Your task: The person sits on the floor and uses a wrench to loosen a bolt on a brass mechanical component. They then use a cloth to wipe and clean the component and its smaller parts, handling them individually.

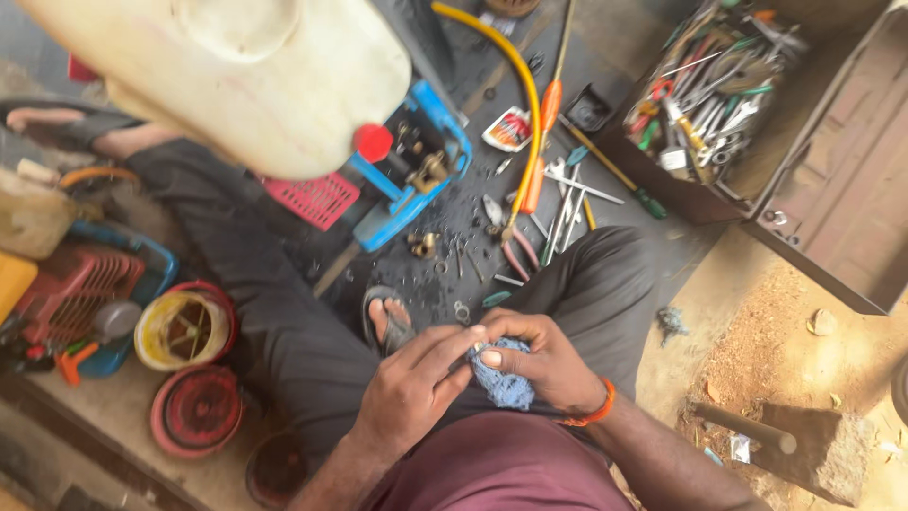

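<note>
Both hands meet over the person's lap: the right hand [547,364] has its fingers curled tight around a blue rag [501,383], while the left hand [411,388] pinches a small metal part (barely visible) [480,347] against it with fingertips together.

crumpled blue cloth [501,383], bunched over the lap, pinched between both hands

A maroon shirt [501,468] and dark grey trousers [284,312] are worn, with an orange band [596,412] at the right wrist and a dark sandal [390,326] on one foot.
</note>
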